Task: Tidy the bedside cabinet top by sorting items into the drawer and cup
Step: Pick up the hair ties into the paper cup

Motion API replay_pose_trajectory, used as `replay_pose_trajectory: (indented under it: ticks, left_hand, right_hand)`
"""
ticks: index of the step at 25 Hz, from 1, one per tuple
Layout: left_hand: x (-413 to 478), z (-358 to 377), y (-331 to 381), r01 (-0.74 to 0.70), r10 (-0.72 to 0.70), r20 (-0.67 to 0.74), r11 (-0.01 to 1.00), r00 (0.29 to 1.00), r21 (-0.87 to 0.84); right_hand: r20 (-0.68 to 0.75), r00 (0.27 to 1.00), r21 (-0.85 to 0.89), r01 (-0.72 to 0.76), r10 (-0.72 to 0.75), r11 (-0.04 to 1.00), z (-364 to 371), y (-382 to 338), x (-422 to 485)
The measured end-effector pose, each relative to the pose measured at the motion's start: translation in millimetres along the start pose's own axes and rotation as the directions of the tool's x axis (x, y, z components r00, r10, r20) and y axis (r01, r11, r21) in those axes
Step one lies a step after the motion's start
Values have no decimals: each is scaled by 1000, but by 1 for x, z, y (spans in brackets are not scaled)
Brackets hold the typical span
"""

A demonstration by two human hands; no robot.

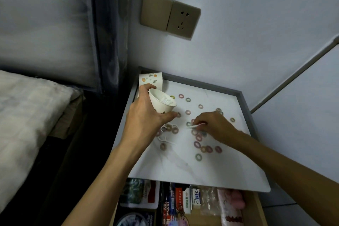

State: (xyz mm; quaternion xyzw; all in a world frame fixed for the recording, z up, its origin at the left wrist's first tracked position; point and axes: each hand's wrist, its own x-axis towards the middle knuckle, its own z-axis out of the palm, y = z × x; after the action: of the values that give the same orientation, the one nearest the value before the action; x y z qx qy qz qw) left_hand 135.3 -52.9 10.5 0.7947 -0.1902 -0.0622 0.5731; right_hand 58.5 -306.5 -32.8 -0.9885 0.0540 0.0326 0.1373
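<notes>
While the left hand (146,115) holds a cup (161,105) above the far-left part of the top (211,167), the right hand (215,124) is down mid-top among the rings (198,156).

Left: fingers and thumb curled round the cup wall, firm grip. The cup is off the surface and tilted, mouth facing right and up. There are white bits (167,100) inside; can't tell what they are.

Right: thumb and fingertips pinch one end of a thin white stick (194,126). The stick lies roughly level and points left. Can't tell if its free end touches the top. The other fingers are curled.

Rings: many small pastel loops are scattered over the middle and right of the top. A few sit far, near the cup, and some are partly under the right hand. All of them are on the surface.

Two white picks (162,139) lie on the top, near-left of centre, just right of the left wrist.

A second cup (150,80) with a printed pattern lies on its side in the far-left corner, behind the left hand.

The drawer (261,211) is pulled out under the near edge of the top, packed with boxes, packets and a keyring.

Socket (183,19) is on the wall above. Bed (27,115) is at left.
</notes>
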Motion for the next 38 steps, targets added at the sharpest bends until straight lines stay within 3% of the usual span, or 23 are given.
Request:
replay_pose_trajectory:
  ticks: [2,10,15,20,24,27,30,32,34,36,38]
  left_hand:
    - [0,1,-1,2,-2,1,1000,1000,3]
    - [0,7,0,-3,3,1,1000,1000,8]
    - [-3,9,-1,-14,14,0,1000,1000,3]
    - [-3,10,-1,-27,27,-3,1000,1000,9]
    - [-3,12,-4,-16,16,15,1000,1000,8]
    - [-3,15,-5,-1,-1,46,998,999,60]
    - [-4,18,-5,-2,-1,65,999,998,43]
    - [-4,18,-4,-14,11,81,999,997,40]
    - [-3,18,-3,-9,6,81,999,997,32]
    - [-3,17,-4,14,-15,81,1000,997,14]
    - [-3,16,-4,20,-20,90,1000,996,0]
  right_hand:
    - [24,999,-46,40,-39,998,10,-4,1]
    - [52,996,-150,-66,74,987,17,-7,11]
    - [50,998,-225,-14,26,974,20,-6,9]
    - [-132,987,86,-75,86,993,-3,-5,3]
    - [-269,948,360,-66,171,931,-38,-22,2]
    - [-245,968,432,68,45,899,-70,-51,9]
    - [-118,975,317,219,-190,923,-83,-86,17]
    - [-63,960,322,277,-272,905,-83,-103,20]
    - [-104,970,491,243,-221,837,-82,-100,22]
    - [-236,971,550,161,-33,820,-80,-71,25]
    - [-259,928,444,-132,268,886,-74,-18,23]
